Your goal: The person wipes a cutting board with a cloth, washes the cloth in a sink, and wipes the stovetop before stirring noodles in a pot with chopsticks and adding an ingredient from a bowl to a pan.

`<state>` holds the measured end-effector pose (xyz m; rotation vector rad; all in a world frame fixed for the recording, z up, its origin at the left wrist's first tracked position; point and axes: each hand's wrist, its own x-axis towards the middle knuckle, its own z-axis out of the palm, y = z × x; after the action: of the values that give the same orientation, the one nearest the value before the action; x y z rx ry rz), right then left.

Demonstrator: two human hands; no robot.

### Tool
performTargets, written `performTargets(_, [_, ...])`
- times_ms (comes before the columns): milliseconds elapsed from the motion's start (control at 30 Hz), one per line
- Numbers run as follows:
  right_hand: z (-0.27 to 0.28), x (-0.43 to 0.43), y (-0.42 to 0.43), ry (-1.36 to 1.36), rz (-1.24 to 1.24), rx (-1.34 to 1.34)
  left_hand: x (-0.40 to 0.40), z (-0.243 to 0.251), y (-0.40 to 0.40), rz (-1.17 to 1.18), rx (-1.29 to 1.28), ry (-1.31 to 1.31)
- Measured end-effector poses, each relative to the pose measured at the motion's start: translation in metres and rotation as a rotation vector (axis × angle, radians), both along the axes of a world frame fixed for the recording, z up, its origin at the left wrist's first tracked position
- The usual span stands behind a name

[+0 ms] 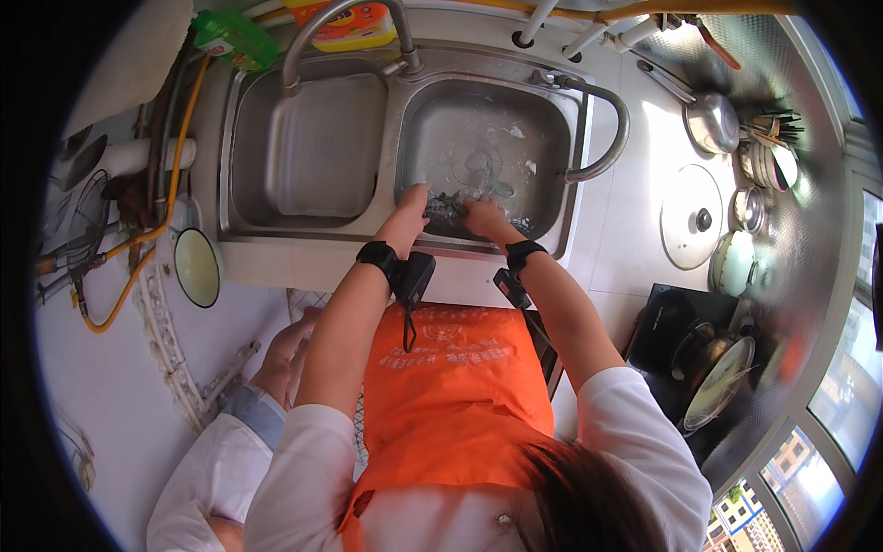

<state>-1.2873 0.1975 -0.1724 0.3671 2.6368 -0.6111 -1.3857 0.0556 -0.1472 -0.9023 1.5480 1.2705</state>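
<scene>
Both of my hands reach down into the right basin (441, 131) of a stainless-steel double sink, which holds shallow, rippling water. My left hand (414, 205) is at the basin's near left corner, its fingers partly hidden. My right hand (485, 215) is low beside it, fingers bent down towards the water. In the gap between them is a dark, broken patch (447, 205) with bright glints; I cannot tell if it is an object or disturbed water. Whether either hand grips something is hidden. Just beyond my right hand lies the round drain (483, 165).
A curved faucet (614, 138) arches over the basin's right edge; another tap (303, 41) serves the left basin (331, 145). Along the right counter are a glass lid (690, 221), a saucepan (714, 123) and a black cooktop (662, 324). A person (221, 448) is close on my left.
</scene>
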Motion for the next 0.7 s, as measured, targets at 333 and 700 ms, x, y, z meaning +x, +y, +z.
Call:
performTargets(333, [0.085, -0.020, -0.009, -0.025, -0.799, -1.297, 0.003, 0.052, 0.032, -0.013, 0.315, -0.098])
performTargets(700, [0.098, -0.050, -0.029, 0.410, -0.951, -0.644, -0.002, 0.072, 0.047, 0.032, 0.435, 0.061])
